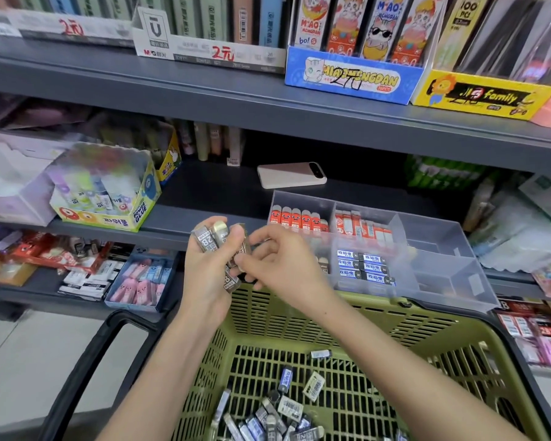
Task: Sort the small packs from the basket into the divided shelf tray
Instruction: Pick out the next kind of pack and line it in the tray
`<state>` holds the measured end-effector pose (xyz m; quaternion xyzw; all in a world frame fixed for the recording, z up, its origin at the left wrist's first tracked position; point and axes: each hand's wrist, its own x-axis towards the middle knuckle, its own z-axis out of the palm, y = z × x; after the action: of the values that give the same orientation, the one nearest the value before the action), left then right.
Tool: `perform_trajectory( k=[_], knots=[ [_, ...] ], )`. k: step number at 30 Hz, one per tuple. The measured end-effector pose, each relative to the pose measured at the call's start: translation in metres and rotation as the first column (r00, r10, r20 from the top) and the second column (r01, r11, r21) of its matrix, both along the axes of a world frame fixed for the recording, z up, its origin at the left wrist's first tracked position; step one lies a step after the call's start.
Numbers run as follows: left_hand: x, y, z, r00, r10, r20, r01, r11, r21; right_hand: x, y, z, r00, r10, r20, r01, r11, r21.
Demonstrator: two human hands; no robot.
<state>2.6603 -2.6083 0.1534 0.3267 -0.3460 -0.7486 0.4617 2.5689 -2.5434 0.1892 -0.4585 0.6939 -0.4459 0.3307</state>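
Note:
My left hand (206, 272) grips a bunch of several small grey 2B packs (215, 241) above the far rim of the green basket (427, 326). My right hand (282, 265) pinches one of those packs at the bunch's right side. Several more grey and white packs (287, 412) lie loose on the basket floor. The clear divided tray (442, 249) sits on the shelf just right of my hands; it holds red packs (296, 219) at the back left, red-white packs (363, 229) beside them, and blue packs (366, 268) in front. Its right compartments hold nothing.
A pale phone (291, 175) lies on the shelf behind the tray. A glue-stick display box (105, 189) stands at the left. The basket's black handle (86, 370) hangs down at the left. Stationery boxes fill the upper shelf, and eraser boxes (140, 278) the lower.

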Motion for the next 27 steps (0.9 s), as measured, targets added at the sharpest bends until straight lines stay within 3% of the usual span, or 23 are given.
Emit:
perform_trajectory(
  k=[3, 8, 10, 12, 14, 17, 20, 27],
  knots=[
    [0.000, 0.002, -0.002, 0.999, -0.030, -0.020, 0.030, 1.000, -0.010, 0.001, 0.004, -0.003, 0.997, -0.073, -0.001, 0.073, 0.997, -0.017],
    [0.000, 0.004, -0.005, 0.989, -0.144, -0.018, 0.142, 0.987, -0.079, -0.033, 0.011, 0.010, 0.908, -0.225, 0.353, 0.282, 0.952, -0.118],
    [-0.001, 0.004, -0.006, 0.985, -0.169, -0.044, 0.167, 0.985, -0.045, -0.049, 0.013, 0.015, 0.884, -0.241, 0.400, 0.322, 0.936, -0.146],
    [0.000, 0.002, -0.006, 0.981, -0.171, -0.096, 0.174, 0.984, 0.034, -0.066, 0.013, 0.016, 0.898, -0.285, 0.336, 0.344, 0.929, -0.132],
    [0.001, -0.001, -0.006, 0.972, -0.155, -0.174, 0.179, 0.976, 0.128, -0.082, 0.011, 0.016, 0.938, -0.313, 0.147, 0.323, 0.945, -0.049],
    [0.001, -0.006, -0.006, 0.955, -0.110, -0.275, 0.178, 0.955, 0.239, -0.088, 0.004, 0.012, 0.981, -0.170, -0.095, 0.183, 0.973, 0.143],
    [0.001, -0.006, -0.005, 0.948, -0.106, -0.300, 0.190, 0.945, 0.267, -0.079, -0.006, 0.002, 0.992, -0.081, -0.100, 0.103, 0.967, 0.235],
    [0.002, -0.006, -0.002, 0.946, -0.110, -0.306, 0.202, 0.937, 0.285, -0.060, -0.022, -0.015, 0.979, -0.089, -0.182, 0.137, 0.953, 0.271]
  ],
)
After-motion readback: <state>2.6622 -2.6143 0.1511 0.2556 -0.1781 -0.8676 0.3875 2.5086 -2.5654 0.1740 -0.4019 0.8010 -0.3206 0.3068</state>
